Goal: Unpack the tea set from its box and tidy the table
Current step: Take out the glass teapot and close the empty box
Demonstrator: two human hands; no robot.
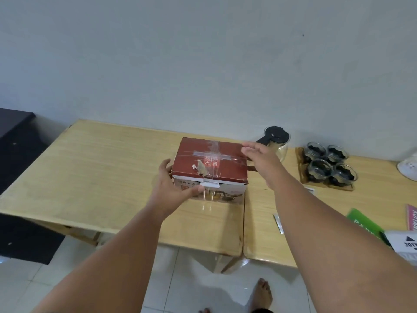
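A red-lidded tea set box (pixel 212 159), taped across the top and closed, stands on the left wooden table (pixel 101 177). My left hand (pixel 171 190) grips its near left corner, thumb on the front face and fingers round the left side. My right hand (pixel 264 161) is spread open at the lid's far right edge and holds nothing. Behind that hand a glass teapot (pixel 277 134) with a black lid stands on the right table. Several glass cups (pixel 325 163) sit on a wooden tray (pixel 302 175) further right.
A second wooden table (pixel 270 233) abuts the first on the right. It carries a small silver packet (pixel 278 223), a green leaflet (pixel 363 222), a pink booklet (pixel 411 218) and a white carton (pixel 404 242). Dark furniture (pixel 13 141) stands at the left. A wall runs behind.
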